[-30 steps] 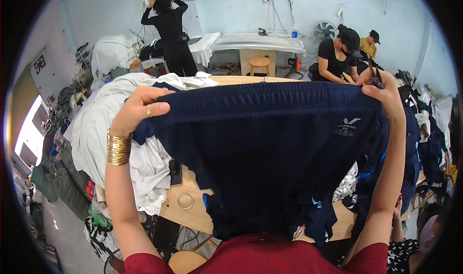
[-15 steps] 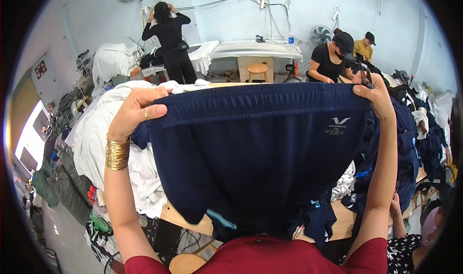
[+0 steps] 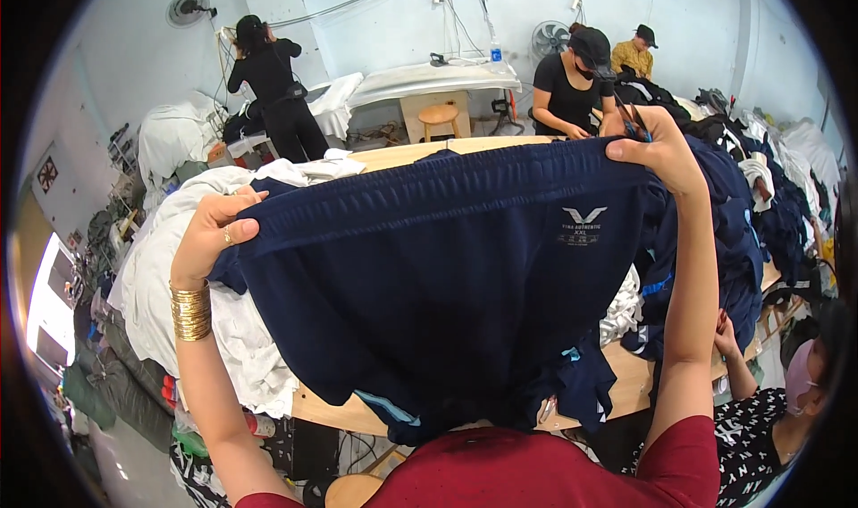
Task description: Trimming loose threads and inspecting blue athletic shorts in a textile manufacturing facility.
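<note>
A pair of navy shorts [image 3: 429, 267] with a gathered elastic waistband is stretched out in front of me, its lower part hanging toward my chest. My left hand [image 3: 214, 231] pinches the left end of the waistband, thumb on the near side. The other end is gripped by my right hand [image 3: 661, 151], raised higher, so the waistband slopes up to the right. A small pair of thread snips [image 3: 636, 125] with dark blades and a bit of blue also sits in my right hand. Light blue trim [image 3: 389, 408] shows near the bottom of the shorts.
White cloth [image 3: 161, 285] is heaped left on the wooden table [image 3: 630, 374]; navy garments [image 3: 715, 240] are piled right. A co-worker [image 3: 769, 419] sits close at my right. Another in black [image 3: 572, 88] works across the table. A wooden stool [image 3: 438, 115] stands farther back.
The view has shifted, so the background sits farther left. The waistband now tilts more, its left end lower than its right. Both hands keep their hold on the shorts.
</note>
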The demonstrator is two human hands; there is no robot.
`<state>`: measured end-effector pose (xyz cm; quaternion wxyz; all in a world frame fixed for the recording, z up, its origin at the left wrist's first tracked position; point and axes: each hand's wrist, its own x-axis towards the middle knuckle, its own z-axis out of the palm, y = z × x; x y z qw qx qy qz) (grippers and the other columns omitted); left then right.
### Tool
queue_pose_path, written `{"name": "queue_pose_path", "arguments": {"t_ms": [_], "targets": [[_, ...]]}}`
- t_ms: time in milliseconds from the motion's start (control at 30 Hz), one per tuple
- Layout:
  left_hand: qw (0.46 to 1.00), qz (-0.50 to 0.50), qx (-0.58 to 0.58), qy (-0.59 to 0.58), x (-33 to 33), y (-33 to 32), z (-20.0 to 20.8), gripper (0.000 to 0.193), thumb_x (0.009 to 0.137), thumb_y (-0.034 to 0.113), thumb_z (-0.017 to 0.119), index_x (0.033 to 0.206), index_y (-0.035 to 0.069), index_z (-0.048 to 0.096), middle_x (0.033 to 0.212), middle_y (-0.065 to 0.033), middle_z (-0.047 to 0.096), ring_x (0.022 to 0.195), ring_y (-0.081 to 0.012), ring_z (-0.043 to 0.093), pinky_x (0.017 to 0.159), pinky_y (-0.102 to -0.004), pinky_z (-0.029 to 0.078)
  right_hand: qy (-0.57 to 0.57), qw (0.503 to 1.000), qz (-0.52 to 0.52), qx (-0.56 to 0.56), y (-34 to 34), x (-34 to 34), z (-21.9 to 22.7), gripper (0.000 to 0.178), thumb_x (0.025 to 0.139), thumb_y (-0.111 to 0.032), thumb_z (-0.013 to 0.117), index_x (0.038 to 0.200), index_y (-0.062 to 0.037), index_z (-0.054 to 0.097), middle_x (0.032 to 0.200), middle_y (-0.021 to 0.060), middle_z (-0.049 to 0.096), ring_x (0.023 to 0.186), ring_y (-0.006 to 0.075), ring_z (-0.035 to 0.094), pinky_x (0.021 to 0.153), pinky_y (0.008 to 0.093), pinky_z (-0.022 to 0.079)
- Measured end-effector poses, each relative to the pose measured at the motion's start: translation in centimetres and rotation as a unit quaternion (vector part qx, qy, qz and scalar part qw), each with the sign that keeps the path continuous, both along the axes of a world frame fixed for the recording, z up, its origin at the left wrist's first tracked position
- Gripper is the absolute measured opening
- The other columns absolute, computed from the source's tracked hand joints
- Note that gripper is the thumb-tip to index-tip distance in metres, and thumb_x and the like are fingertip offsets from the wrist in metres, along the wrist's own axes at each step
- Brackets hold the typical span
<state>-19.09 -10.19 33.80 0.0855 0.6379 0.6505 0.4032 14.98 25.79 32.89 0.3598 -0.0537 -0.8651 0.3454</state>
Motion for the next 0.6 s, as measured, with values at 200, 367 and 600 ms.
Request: {"name": "queue_pose_path", "arguments": {"t_ms": [200, 367, 600], "targets": [[0.999, 0.014, -0.012, 0.028, 0.0, 0.5, -0.9, 0.043, 0.077, 0.040, 0.065, 0.068, -0.001, 0.053, 0.065, -0.0003, 0.046, 0.073, -0.0144, 0.045, 0.097, -0.0387, 0.035, -0.016, 0.999, 0.029, -0.030, 0.2, -0.5, -0.3, 0.020, 0.071, -0.015, 0.075, 0.074, -0.0016, 0.060, 0.065, -0.0067, 0.049, 0.064, 0.0030, 0.041, 0.059, 0.0204, 0.032], [1.000, 0.018, -0.016, 0.004, -0.6, 0.5, -1.4, 0.043, 0.077, 0.039, 0.066, 0.071, -0.002, 0.056, 0.067, -0.0013, 0.049, 0.074, -0.0154, 0.046, 0.097, -0.0381, 0.035, -0.057, 0.998, 0.015, -0.010, 1.0, -0.5, -0.4, 0.019, 0.067, -0.013, 0.073, 0.073, -0.0031, 0.058, 0.068, -0.0029, 0.053, 0.065, 0.0060, 0.048, 0.061, 0.0221, 0.038], [0.999, 0.025, -0.023, -0.017, -1.3, 0.6, -1.5, 0.046, 0.077, 0.041, 0.067, 0.078, -0.005, 0.063, 0.070, -0.0031, 0.055, 0.076, -0.0163, 0.048, 0.097, -0.0360, 0.036, -0.032, 0.999, 0.028, -0.017, 0.5, -0.9, -0.4, 0.019, 0.072, -0.014, 0.075, 0.072, -0.0027, 0.059, 0.062, -0.0077, 0.046, 0.062, 0.0029, 0.039, 0.058, 0.0211, 0.030]]}}
